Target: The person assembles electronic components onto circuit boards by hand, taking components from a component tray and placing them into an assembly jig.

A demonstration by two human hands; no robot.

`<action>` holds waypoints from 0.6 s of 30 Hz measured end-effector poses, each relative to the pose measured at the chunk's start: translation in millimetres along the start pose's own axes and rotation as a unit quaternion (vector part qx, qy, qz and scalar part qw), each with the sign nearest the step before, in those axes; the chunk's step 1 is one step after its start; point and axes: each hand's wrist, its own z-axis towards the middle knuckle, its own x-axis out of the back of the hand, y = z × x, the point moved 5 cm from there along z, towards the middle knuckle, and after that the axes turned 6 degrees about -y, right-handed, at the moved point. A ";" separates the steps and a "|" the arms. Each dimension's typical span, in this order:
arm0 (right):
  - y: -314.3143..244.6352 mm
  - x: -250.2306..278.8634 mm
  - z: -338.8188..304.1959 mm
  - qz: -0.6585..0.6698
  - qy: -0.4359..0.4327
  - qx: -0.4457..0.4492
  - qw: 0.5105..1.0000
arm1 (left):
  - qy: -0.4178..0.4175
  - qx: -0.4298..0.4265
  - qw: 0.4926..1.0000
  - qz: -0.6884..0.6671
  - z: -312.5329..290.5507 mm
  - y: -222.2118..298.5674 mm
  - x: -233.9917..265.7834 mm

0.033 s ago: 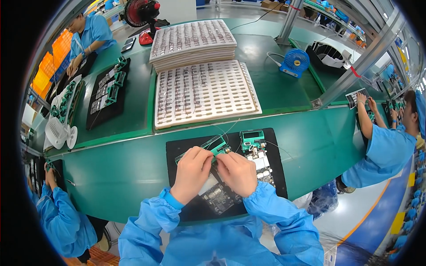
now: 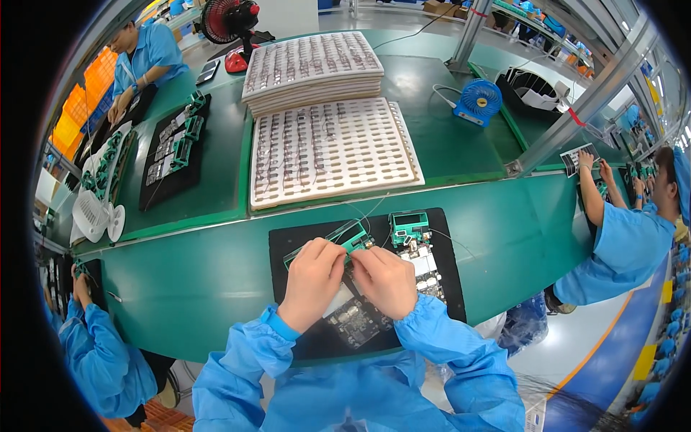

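On a black mat (image 2: 288, 345), my left hand (image 2: 311, 277) is closed over a green plastic frame (image 2: 350, 234), its thumb and forefinger pinched at the near edge. My right hand (image 2: 386, 279) pinches right beside those fingertips; whatever it grips is too small or hidden to make out. The frame joins a circuit board (image 2: 356, 322) that lies partly under my hands. Thin wires rise behind my fingers. To the right is a second circuit board (image 2: 425, 268) with its own green frame (image 2: 410, 225), touched by neither hand.
Beyond the mat lie a white tray (image 2: 392, 162) of small wired parts and a stack of similar trays (image 2: 313, 65). A blue fan (image 2: 479, 102) stands at the right, a red-black fan (image 2: 229, 21) at the back. More boards rest on a black mat (image 2: 173, 147) at left. Co-workers sit on both sides.
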 end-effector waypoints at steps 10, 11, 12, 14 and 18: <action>3.0 2.9 -0.8 0.018 -0.007 -0.013 1.000 | -0.043 -0.035 0.997 0.054 -16.2 2.4 -9.3; 2.0 8.5 -1.4 0.016 0.003 -0.020 1.000 | -0.044 -0.037 0.997 0.053 -17.2 1.8 -7.9; 2.1 14.2 -2.5 0.015 0.013 -0.028 0.999 | -0.051 -0.055 0.991 0.110 -18.0 3.6 -6.8; 8.9 34.2 -4.6 -0.045 0.068 -0.012 0.997 | -0.056 -0.069 0.982 0.169 -21.1 4.8 -3.7; 18.4 74.0 -6.4 -0.172 0.116 -0.041 0.977 | -0.068 -0.075 0.972 0.214 -20.7 9.5 -1.8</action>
